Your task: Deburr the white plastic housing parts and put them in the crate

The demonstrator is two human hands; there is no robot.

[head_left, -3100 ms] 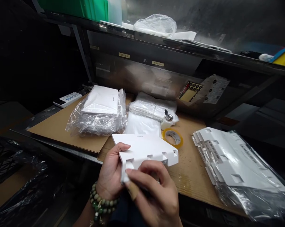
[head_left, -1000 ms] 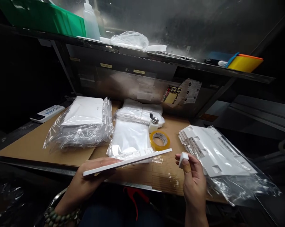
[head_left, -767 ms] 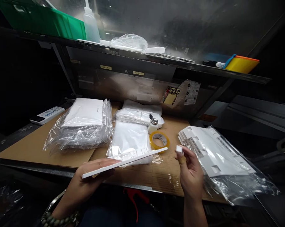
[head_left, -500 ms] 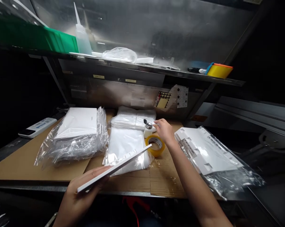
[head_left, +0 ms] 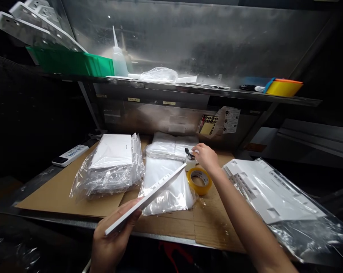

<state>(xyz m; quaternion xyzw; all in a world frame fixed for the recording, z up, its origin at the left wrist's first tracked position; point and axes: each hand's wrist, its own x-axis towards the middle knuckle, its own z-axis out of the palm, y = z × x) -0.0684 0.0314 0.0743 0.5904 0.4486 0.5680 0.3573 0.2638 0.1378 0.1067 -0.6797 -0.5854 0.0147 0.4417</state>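
My left hand [head_left: 118,231] grips a thin white panel [head_left: 148,199] by its lower end, tilted up to the right, edge toward me. At the small bottle [head_left: 191,162] with its dark cap flipped open, my right hand [head_left: 204,154] has its fingers pinched together on something small and white, too small to name. A roll of yellow tape [head_left: 199,181] lies just below that hand. Clear plastic bags [head_left: 162,170] are stacked behind the panel.
Bagged white panels [head_left: 111,151] are piled at the left, and more [head_left: 273,189] lie at the right. A white device [head_left: 70,154] rests at far left. The shelf above holds a green bin [head_left: 71,62], a nozzle bottle [head_left: 119,60] and a yellow item [head_left: 283,88].
The whole view has shifted, so things appear farther right and slightly lower. Both hands keep nearly the same places relative to the bottle and bags, with the panel still in my left hand.
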